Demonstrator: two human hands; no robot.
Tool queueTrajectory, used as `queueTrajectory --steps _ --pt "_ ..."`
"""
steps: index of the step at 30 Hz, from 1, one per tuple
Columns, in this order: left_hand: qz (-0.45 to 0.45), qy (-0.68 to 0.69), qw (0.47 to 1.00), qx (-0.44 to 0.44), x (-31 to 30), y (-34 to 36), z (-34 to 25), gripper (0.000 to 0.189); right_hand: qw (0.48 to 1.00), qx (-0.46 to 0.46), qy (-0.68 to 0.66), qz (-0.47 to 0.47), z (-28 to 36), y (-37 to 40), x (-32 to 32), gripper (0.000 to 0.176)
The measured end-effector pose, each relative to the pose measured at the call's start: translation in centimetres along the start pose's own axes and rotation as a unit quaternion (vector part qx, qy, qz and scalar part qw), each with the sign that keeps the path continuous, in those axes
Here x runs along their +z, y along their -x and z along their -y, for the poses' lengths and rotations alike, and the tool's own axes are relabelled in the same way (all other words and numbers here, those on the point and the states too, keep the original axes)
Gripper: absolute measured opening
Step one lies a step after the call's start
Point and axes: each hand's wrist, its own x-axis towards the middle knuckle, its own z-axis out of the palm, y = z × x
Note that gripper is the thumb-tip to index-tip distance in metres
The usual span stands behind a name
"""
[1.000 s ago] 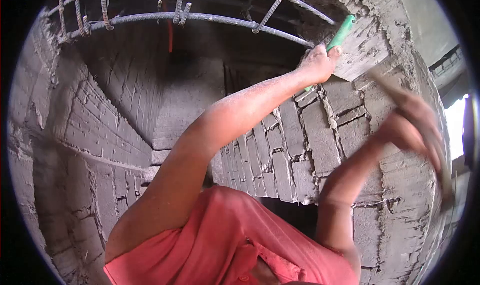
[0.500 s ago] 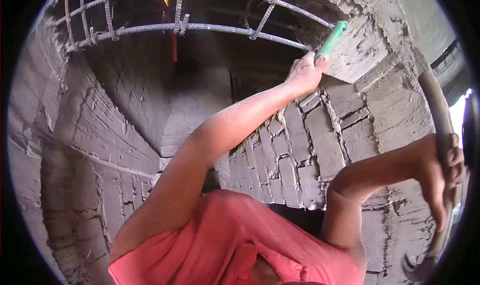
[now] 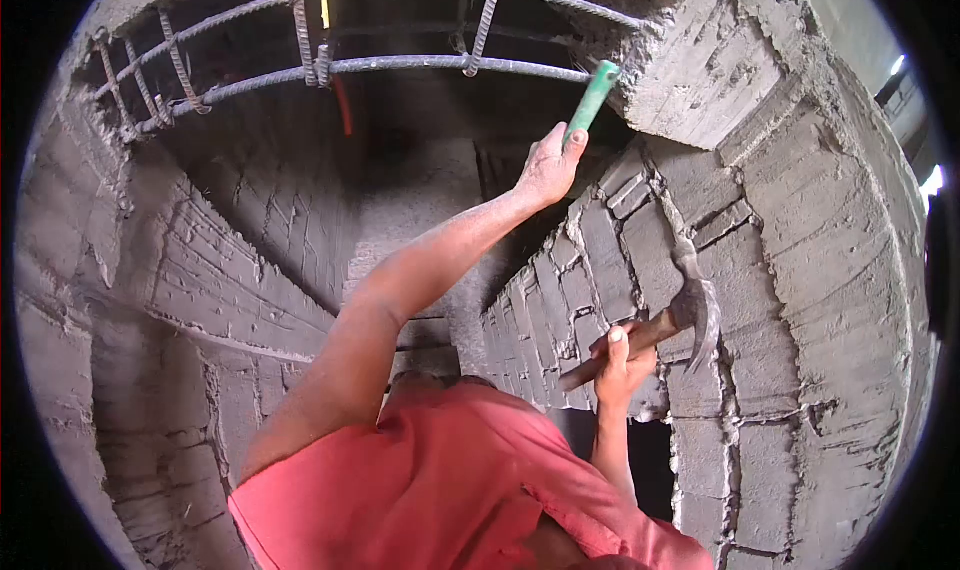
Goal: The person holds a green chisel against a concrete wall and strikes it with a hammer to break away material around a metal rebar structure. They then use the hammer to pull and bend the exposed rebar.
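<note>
My left hand (image 3: 552, 166) reaches up and is closed around the lower end of a green cylindrical rod (image 3: 592, 102). The rod's upper end overlaps the edge of the grey concrete block (image 3: 700, 80) in this view, beside the end of a steel bar. Lower on the right, my right hand (image 3: 628, 368) grips a claw hammer (image 3: 697, 315) by its wooden handle, with the thumb lying along it. The hammer's metal head points up and right, in front of the brick wall (image 3: 755, 310).
Curved rebar (image 3: 400, 65) with cross ties spans the top over a dark recess. Brickwork (image 3: 225, 270) with rough mortar lines the left side. A red strip (image 3: 344, 108) hangs behind the bars, near a yellow piece (image 3: 324, 8).
The hammer has swung from the far right edge in toward the middle, its head now up. My left hand and the green rod have shifted left and slightly down, off the concrete block's face.
</note>
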Motion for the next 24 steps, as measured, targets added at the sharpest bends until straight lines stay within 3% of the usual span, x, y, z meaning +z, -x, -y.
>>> queueTrajectory --steps 2,3,5,6,9,10,11,14,17,21,24 --pt "0.022 -0.059 0.995 0.075 -0.6 -0.5 -1.2 0.069 0.998 -0.043 -0.032 -0.015 0.9 -0.7 1.0 0.028" --pt "0.027 -0.055 0.996 0.070 -0.6 -0.9 -1.4 0.069 0.998 -0.058 0.016 0.011 1.3 -1.3 0.7 0.025" --pt "0.024 -0.049 0.989 0.140 -0.6 -2.1 -1.4 0.070 0.994 -0.088 0.056 -0.036 2.4 -2.1 1.7 0.021" --pt "0.040 -0.022 0.989 0.141 -0.5 -2.7 -1.6 0.071 0.994 -0.093 0.049 -0.023 2.7 -2.1 1.6 0.016" --pt "0.076 0.022 0.986 0.146 -0.4 -4.2 -1.8 0.072 0.982 -0.131 -0.139 -0.010 5.3 -2.0 4.7 0.040" --pt "0.059 0.043 0.986 0.147 -0.1 -4.4 -1.6 0.074 0.974 -0.109 -0.198 -0.031 4.7 -1.7 5.0 0.056" --pt "0.069 0.070 0.986 0.134 0.0 -4.3 -1.5 0.074 0.972 -0.112 -0.206 0.017 4.4 -1.7 4.9 0.057" --pt "0.058 0.156 0.978 0.125 0.4 -3.8 -1.3 0.072 0.961 -0.253 -0.102 0.050 5.1 -2.8 7.7 0.060" --pt "0.070 0.194 0.971 0.121 0.2 -3.5 -1.4 0.072 0.957 -0.284 -0.067 0.003 5.8 -2.9 10.5 0.061" --pt "0.048 0.221 0.965 0.134 0.5 -3.8 -1.4 0.073 0.948 -0.303 -0.096 0.020 8.1 -4.4 12.6 0.059" --pt "0.104 0.222 0.966 0.079 0.0 -3.6 -1.5 0.077 0.924 -0.375 -0.076 -0.005 10.6 -6.3 12.3 0.055"
